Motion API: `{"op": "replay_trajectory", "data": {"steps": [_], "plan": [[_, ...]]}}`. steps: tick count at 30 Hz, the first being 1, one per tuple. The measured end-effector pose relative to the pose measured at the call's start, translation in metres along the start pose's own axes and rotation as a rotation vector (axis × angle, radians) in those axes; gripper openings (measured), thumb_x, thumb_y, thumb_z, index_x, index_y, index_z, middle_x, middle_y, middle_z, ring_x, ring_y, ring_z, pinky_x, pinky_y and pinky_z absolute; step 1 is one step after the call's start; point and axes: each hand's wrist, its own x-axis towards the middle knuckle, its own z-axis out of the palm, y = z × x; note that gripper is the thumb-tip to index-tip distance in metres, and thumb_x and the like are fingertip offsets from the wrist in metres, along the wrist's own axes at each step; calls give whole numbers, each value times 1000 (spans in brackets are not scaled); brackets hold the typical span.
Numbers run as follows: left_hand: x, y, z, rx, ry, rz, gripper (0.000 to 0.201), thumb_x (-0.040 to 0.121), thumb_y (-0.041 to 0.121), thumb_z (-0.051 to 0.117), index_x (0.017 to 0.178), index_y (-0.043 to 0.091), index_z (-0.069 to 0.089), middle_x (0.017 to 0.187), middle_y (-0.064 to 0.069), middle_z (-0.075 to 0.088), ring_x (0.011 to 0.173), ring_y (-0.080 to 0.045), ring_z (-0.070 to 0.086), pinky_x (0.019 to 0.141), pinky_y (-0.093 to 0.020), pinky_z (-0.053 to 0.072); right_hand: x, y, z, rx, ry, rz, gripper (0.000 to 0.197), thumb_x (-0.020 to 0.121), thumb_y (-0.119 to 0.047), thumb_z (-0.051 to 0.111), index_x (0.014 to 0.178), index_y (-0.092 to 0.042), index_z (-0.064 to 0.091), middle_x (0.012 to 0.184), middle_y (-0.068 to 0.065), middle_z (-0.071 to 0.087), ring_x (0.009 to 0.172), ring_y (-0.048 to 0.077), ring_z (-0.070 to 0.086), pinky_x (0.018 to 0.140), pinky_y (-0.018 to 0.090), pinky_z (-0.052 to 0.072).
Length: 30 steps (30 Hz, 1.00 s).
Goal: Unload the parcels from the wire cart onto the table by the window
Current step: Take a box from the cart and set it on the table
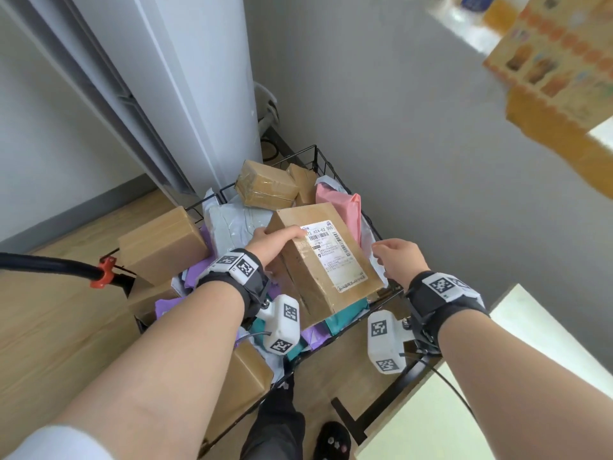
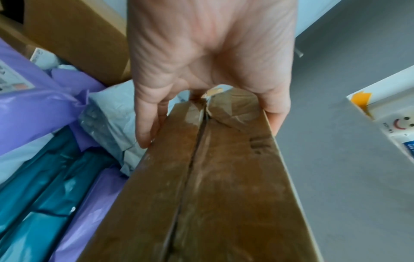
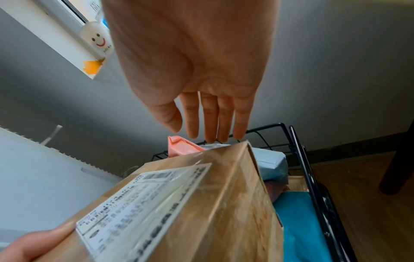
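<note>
left hand (image 1: 277, 242) clamps stiff taped box (image 1: 326, 265) at its end; right hand (image 1: 396, 260) apart, fingers straight; likely light, support the far edge.

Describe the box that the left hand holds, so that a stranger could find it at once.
Look into the black wire cart by the grey wall, piled with parcels. Above the pile, the left hand grips a tilted brown box by its far end. Unlike the other brown boxes, it shows a large white label with barcodes.
</note>
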Motion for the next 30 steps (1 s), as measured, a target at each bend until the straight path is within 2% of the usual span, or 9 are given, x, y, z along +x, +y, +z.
{"op": "replay_trajectory", "data": {"steps": [3, 5, 11, 14, 19, 21, 24, 27, 30], "plan": [[-25, 14, -4, -3, -69, 79, 68, 70, 39, 77, 123, 23, 38, 100, -6, 62, 75, -19, 63, 62, -31, 54, -15, -9, -14, 45, -4, -25, 19, 89, -26, 53, 74, -24, 65, 92, 5, 69, 94, 28, 64, 91, 46, 53], [-38, 21, -5, -4, -114, 110, 64, 71, 37, 75, 123, 29, 38, 104, -6, 61, 80, -20, 62, 72, -36, 56, -26, -17, -24, 64, -18, -43, 22, 91, -34, 51, 77, -22, 64, 93, 7, 70, 95, 30, 65, 91, 47, 53], [-72, 38, -3, -42, -193, 220, 90, 46, 43, 79, 128, 20, 49, 109, -14, 63, 91, -29, 62, 70, -41, 56, -55, -35, -47, 143, -84, -78, 36, 94, -50, 46, 100, -18, 61, 109, 5, 66, 104, 25, 61, 91, 40, 51], [-85, 43, -6, -58, -190, 282, 87, 44, 44, 78, 124, 20, 53, 114, -16, 64, 104, -34, 63, 81, -48, 56, -66, -40, -51, 151, -120, -68, 55, 91, -62, 42, 123, -19, 57, 118, 3, 62, 108, 24, 58, 92, 40, 48], [-103, 46, -13, -68, -218, 349, 85, 48, 42, 79, 124, 16, 53, 118, -21, 63, 104, -36, 64, 83, -51, 55, -74, -36, -53, 192, -323, 42, 111, 40, -97, 48, 124, -26, 55, 120, 1, 65, 110, 26, 62, 101, 49, 44], [-109, 47, -15, -70, -248, 373, 74, 57, 37, 77, 123, 11, 52, 109, -20, 64, 90, -30, 65, 73, -41, 58, -82, -37, -53, 200, -372, 59, 103, 39, -96, 51, 114, -26, 60, 111, 2, 71, 105, 27, 65, 100, 50, 46], [-112, 47, -15, -78, -285, 387, 37, 79, 26, 69, 111, 12, 56, 99, -16, 63, 82, -27, 63, 71, -38, 56, -93, -40, -55, 217, -384, 41, 68, 71, -82, 46, 99, -23, 64, 100, 3, 73, 94, 24, 68, 94, 44, 50], [-112, 50, -13, -67, -312, 402, 54, 64, 35, 75, 112, 15, 59, 100, -15, 65, 85, -28, 64, 74, -41, 57, -97, -40, -61, 281, -402, 13, 56, 81, -73, 44, 94, -23, 65, 96, 4, 74, 85, 22, 68, 88, 40, 51], [-115, 58, -5, -51, -341, 422, 45, 70, 32, 73, 110, 17, 58, 89, -8, 66, 76, -21, 64, 64, -32, 54, -99, -39, -71, 379, -393, 16, 52, 83, -69, 46, 92, -22, 65, 91, 5, 73, 77, 22, 68, 84, 38, 53]]}}
